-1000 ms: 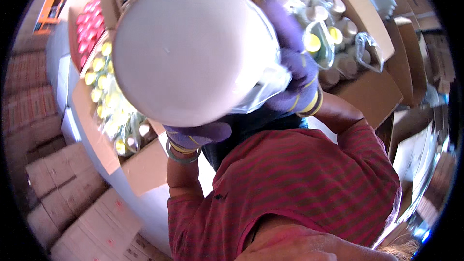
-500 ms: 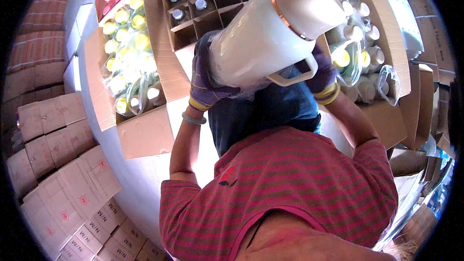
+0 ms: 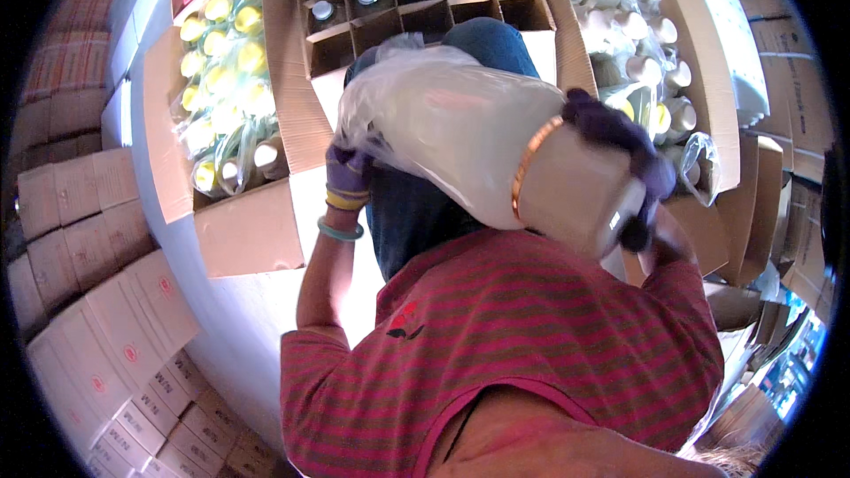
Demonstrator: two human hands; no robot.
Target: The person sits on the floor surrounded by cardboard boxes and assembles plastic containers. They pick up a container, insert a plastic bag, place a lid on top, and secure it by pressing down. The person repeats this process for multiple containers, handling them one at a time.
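Observation:
Across my lap I hold a large white thermos jug [image 3: 452, 137] on its side, its lid end to the right. A clear plastic bag [image 3: 363, 111] covers its lower end. A copper-coloured band [image 3: 529, 164] circles it below the cream lid [image 3: 571, 186]. My left hand [image 3: 350, 168], in a purple glove with a yellow cuff, grips the bagged base; most of its fingers are hidden behind it. Over the lid wraps my right hand [image 3: 629, 155], gloved in dark purple. The jug's handle is out of sight.
Ahead stands a divided carton [image 3: 425, 22] with several pale-capped bottles. Left of it is an open carton of yellow-capped bottles [image 3: 217, 80]; at right, a carton [image 3: 699, 62] holds bagged cream-lidded bottles. Stacked boxes [image 3: 106, 336] line the left side.
The jug has turned so its lid points right and towards me, and its handle has rolled out of sight. My right hand has moved from beside the handle onto the lid.

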